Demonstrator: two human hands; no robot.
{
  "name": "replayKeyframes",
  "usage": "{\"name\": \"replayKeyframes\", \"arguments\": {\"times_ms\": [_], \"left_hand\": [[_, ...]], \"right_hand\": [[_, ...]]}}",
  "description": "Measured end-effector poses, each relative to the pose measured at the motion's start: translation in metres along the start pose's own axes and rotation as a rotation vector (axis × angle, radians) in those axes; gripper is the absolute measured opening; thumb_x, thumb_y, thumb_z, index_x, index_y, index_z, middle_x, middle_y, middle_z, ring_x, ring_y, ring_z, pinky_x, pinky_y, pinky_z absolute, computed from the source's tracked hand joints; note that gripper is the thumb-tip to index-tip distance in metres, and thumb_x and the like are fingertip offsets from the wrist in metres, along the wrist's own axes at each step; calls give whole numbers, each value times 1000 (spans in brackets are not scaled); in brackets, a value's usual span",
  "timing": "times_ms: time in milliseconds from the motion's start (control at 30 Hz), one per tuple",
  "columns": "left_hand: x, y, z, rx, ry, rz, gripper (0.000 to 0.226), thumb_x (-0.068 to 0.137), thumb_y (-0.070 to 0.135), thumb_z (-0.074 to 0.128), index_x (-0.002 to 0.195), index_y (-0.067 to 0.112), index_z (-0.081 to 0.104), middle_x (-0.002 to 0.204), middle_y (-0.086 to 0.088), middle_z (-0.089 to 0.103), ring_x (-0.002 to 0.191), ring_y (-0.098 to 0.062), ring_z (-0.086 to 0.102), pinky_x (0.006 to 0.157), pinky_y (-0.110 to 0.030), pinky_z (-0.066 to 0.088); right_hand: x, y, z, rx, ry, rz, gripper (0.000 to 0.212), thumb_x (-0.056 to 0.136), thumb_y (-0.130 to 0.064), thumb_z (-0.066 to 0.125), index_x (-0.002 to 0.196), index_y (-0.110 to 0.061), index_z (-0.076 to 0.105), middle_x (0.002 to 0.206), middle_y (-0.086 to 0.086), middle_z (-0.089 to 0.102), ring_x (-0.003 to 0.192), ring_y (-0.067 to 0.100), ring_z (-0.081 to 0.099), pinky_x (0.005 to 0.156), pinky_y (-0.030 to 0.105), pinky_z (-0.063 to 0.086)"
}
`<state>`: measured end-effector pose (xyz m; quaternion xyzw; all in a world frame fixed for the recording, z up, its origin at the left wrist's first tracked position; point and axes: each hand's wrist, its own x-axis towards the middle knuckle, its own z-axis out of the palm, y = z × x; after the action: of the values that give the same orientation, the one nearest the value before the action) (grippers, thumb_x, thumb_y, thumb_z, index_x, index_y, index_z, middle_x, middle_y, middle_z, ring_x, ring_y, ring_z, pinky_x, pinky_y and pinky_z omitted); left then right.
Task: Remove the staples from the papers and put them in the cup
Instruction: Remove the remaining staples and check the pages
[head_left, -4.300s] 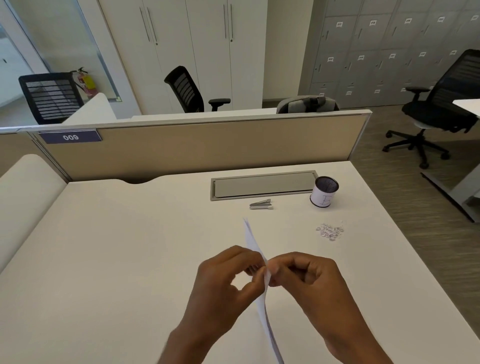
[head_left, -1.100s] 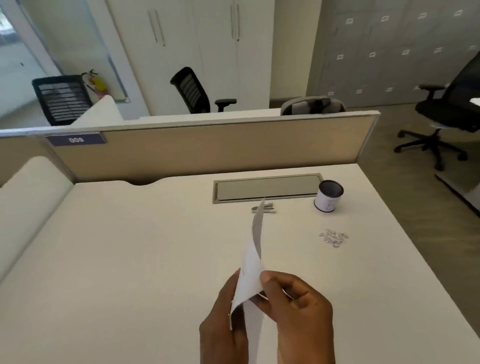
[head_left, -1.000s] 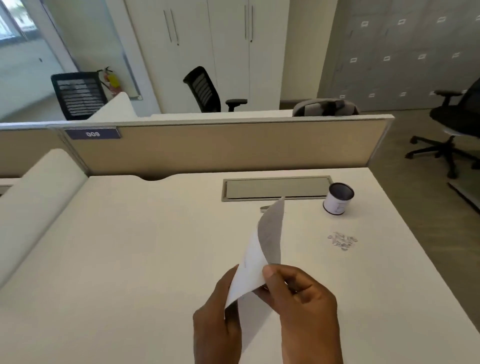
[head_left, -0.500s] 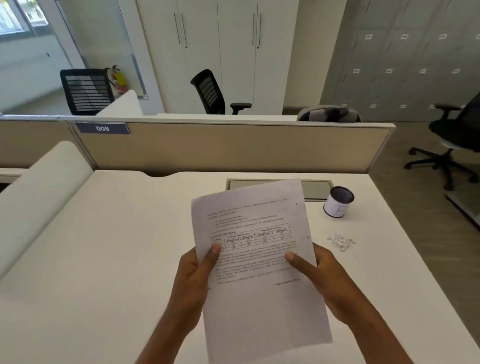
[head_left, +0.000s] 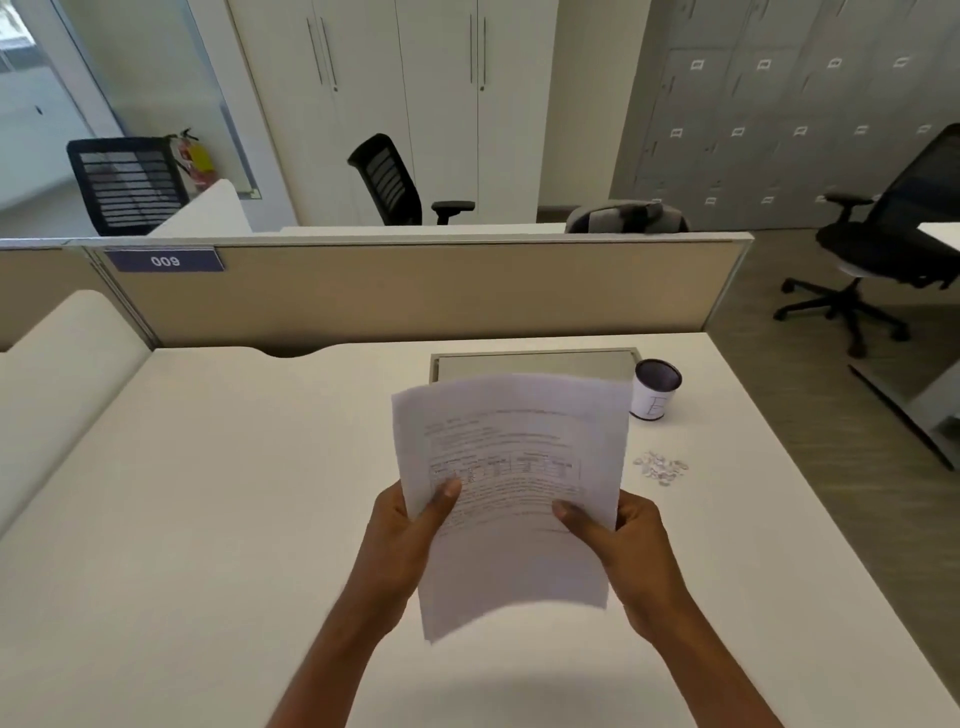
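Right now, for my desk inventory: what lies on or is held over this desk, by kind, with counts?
Paper bundle: 1 (sheet count cannot be told)
Cup: 1
Staple pile: 1
Cable hatch: 1
Total: 4

Both my forearms reach forward over the near edge of the counter (head_left: 208, 519) and are held up above it. My left grip (head_left: 402, 535) pinches the left side of the papers (head_left: 514, 452), thumb on the front, the other fingers hidden behind. My right grip (head_left: 623, 540) pinches the right side in the same way.
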<state>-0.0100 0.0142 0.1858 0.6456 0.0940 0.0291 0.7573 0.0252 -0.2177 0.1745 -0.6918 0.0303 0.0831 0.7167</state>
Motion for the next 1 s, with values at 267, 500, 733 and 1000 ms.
{"name": "replayKeyframes", "arguments": {"times_ms": [267, 500, 733, 1000], "left_hand": [[19, -58, -10, 90, -33, -72, 21, 100, 9, 72, 105, 26, 85, 107, -12, 84, 102, -39, 79, 89, -57, 63], [27, -94, -17, 131, 2, -150, 22, 97, 11, 77, 107, 28, 85, 110, -6, 85, 105, -30, 80, 95, -50, 65], [32, -109, -21, 95, 66, -172, 21, 95, 7, 78, 112, 18, 82, 107, -6, 85, 100, -30, 80, 91, -50, 66], [43, -92, -24, 84, -42, -177, 24, 94, 15, 80, 118, 11, 80, 113, -8, 84, 105, -33, 81, 88, -47, 66]], "right_hand": [[18, 73, 14, -20, 60, 82, 11, 90, -7, 78, 96, -15, 81, 92, 6, 82, 89, 26, 77, 71, 31, 62], [18, 102, 22, 10, 59, 146, 28, 89, -5, 79, 110, -24, 75, 99, -7, 82, 97, 15, 75, 73, 22, 62], [22, 109, 25, -18, 83, 118, 29, 89, -8, 79, 109, -29, 73, 97, -9, 80, 94, 14, 75, 74, 21, 62], [28, 99, 16, -83, 13, 133, 16, 89, -19, 81, 102, -27, 77, 99, -10, 82, 95, 7, 76, 75, 18, 60]]}}
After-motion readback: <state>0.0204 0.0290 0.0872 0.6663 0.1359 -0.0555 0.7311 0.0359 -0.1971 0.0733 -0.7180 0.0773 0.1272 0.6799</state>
